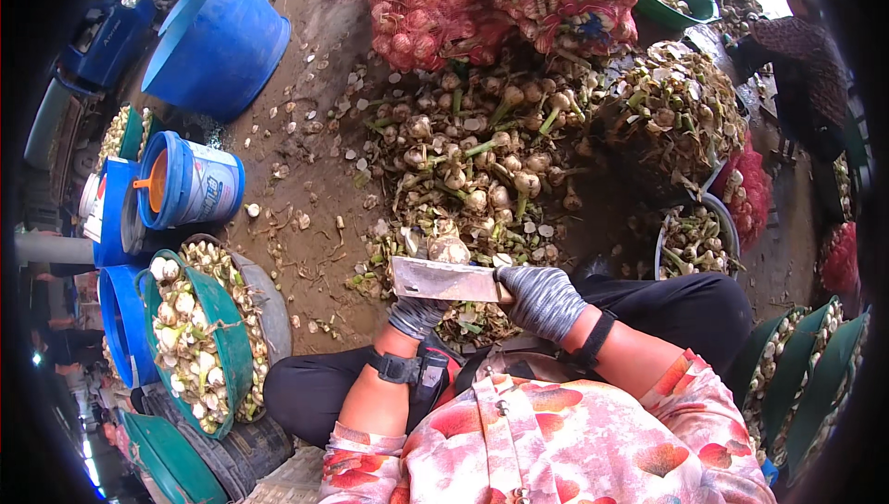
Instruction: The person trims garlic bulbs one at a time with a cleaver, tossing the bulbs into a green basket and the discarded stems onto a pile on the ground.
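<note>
In my right hand, gloved in grey knit, is the handle of a cleaver with a broad, worn blade. The blade lies flat across the front of me, pointing left. My left hand, in a matching glove, reaches under the blade, which covers its fingers. Just past the blade's far edge a large garlic bulb shows, closer to me than the heap and seemingly held by the left hand. Beyond it spreads a heap of garlic bulbs with stems and peelings.
Left stand a green basket of garlic, a blue pail and a big blue tub. Red net sacks of garlic stand at the back. On the right are a metal basin, stacked green baskets and another person.
</note>
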The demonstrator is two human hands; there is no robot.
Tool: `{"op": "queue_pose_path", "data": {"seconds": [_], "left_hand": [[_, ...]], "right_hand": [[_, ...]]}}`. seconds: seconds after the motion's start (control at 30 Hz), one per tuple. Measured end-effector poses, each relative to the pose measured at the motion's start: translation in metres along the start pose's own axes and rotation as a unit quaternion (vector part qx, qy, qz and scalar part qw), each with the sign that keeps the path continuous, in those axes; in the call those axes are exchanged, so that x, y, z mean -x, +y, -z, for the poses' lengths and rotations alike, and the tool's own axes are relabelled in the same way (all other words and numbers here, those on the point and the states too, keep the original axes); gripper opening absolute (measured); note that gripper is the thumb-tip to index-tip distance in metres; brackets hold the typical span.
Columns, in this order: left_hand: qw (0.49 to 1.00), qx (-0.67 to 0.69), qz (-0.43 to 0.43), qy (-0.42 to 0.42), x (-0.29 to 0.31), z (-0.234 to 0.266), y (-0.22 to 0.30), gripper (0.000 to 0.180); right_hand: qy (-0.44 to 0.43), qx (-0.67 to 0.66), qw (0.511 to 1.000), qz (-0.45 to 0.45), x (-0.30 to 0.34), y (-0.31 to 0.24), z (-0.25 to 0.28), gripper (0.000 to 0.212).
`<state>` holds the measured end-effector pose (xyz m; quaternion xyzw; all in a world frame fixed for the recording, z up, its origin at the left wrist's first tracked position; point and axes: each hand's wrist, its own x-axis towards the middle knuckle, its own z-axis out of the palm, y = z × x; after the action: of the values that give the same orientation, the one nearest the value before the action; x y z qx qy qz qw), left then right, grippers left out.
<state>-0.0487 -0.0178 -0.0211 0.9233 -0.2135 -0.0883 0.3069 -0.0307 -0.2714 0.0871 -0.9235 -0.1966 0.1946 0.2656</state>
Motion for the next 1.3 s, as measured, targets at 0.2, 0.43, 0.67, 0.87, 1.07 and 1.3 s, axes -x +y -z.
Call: {"op": "queue_pose_path", "data": {"seconds": [0.2, 0.43, 0.67, 0.87, 1.07, 1.3], "left_hand": [[0.995, 0.091, 0.019, 0.038, 0.004, 0.002, 0.02, 0.047], [0.898, 0.42, 0.078, 0.104, -0.018, 0.055, 0.102, 0.035], [0.9, 0.41, 0.104, 0.105, -0.027, 0.034, 0.084, 0.059], [0.782, 0.599, 0.138, 0.105, -0.04, 0.032, 0.09, 0.062], [0.845, 0.527, 0.042, 0.08, -0.006, -0.05, -0.002, 0.044], [0.973, 0.198, 0.102, 0.057, -0.011, 0.021, 0.055, 0.037]], "right_hand": [[-0.009, 0.0, 1.0, -0.003, -0.005, 0.013, -0.017, 0.02], [0.047, -0.086, 0.967, -0.233, -0.019, 0.094, -0.035, 0.021], [-0.063, -0.603, 0.784, -0.132, -0.015, 0.007, 0.007, 0.043], [0.131, -0.459, 0.879, 0.0, -0.021, 0.023, -0.015, 0.046], [-0.002, -0.11, 0.993, 0.045, -0.013, 0.0, 0.01, 0.052], [-0.022, -0.044, 0.999, 0.0, -0.008, 0.005, 0.021, 0.041]]}}
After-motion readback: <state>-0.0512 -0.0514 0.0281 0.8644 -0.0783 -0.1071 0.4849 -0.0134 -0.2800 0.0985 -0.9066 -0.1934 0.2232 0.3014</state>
